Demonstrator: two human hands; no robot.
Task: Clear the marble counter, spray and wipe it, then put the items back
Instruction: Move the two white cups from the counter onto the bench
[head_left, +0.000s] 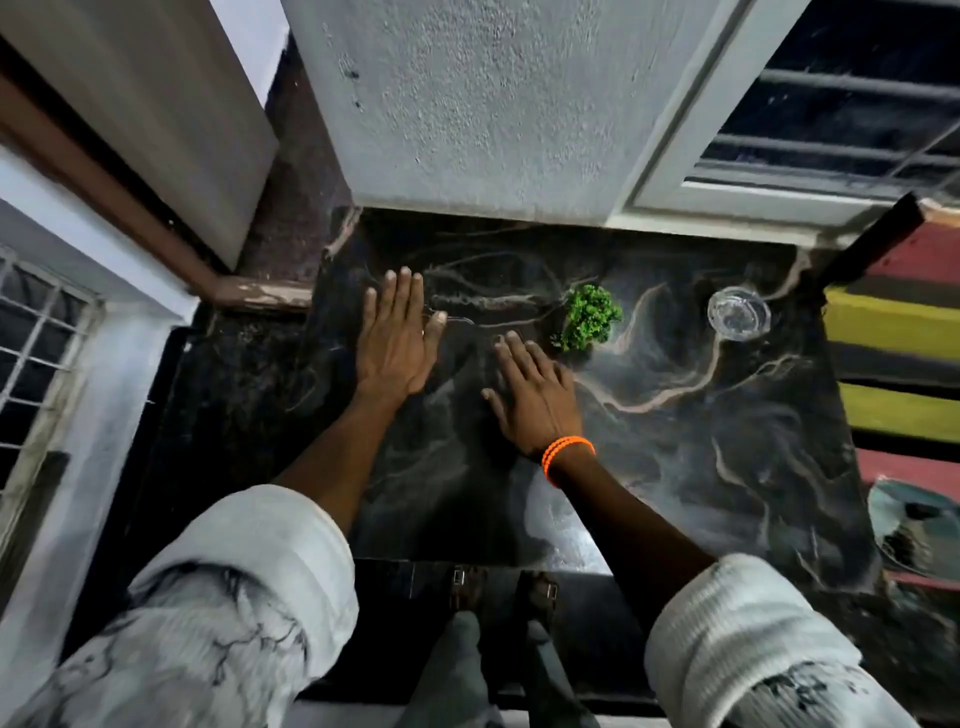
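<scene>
The black marble counter (701, 441) with pale veins fills the middle of the head view. My left hand (397, 338) lies flat on it, fingers spread, holding nothing. My right hand (535, 395), with an orange band at the wrist, also rests flat on the counter, just right of the left one. A small green plant (589, 317) stands on the counter just beyond my right fingertips, apart from them. A clear glass ashtray (738, 313) sits farther right, near the back edge.
A rough white wall (493, 104) rises behind the counter, with a barred window (841, 114) to its right. A striped red, yellow and black surface (904, 364) borders the counter's right edge. Another barred window (36, 353) is at left. My feet (504, 592) show below the front edge.
</scene>
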